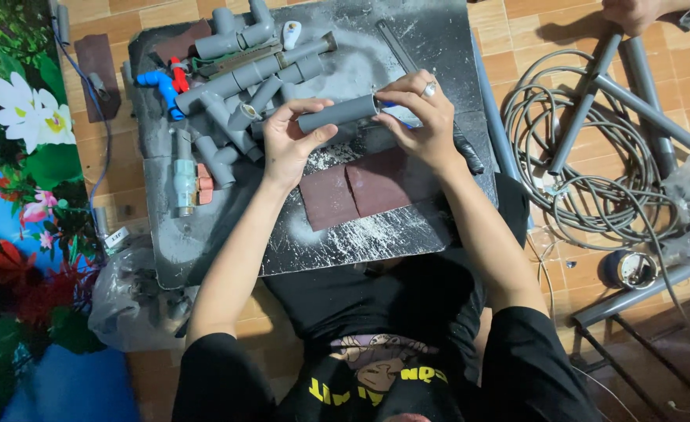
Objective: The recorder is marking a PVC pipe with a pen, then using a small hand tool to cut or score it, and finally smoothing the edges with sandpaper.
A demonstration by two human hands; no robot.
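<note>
— Two hands on one piece: the left hand [286, 139] cups the short grey plastic pipe [337, 114] from below, thumb over the top, its grip pinching the tube near the left end. The right hand [421, 117] is curled at the other end, fingers pressed together around something blue and small [389, 104] at the pipe's mouth; I cannot tell what it is.

— Where does the pipe sit?

— Held level in the air, just above the dusty dark work board [407, 234] that lies on the tiled floor [532, 39], over the two reddish-brown sheets of sandpaper [357, 191].

— How would you do this step well?

— I'd judge the end of the pipe is being worked. Keep the left grip firm but close to the working end, so the tube doesn't twist. Keep the pipe level and square to the right hand, and turn the tube, not the wrist, so the whole rim gets even treatment.

— Anything in the way?

— The heap of grey pipe fittings and elbows [235, 86] lies just beyond the left hand, with a blue elbow fitting [160, 84] at its edge; a loose elbow there could be knocked. The coil of grey cable [595, 180] and long grey pipes [634, 98] are well apart on the right, where another person's hand [634, 12] shows at the top edge.
</note>
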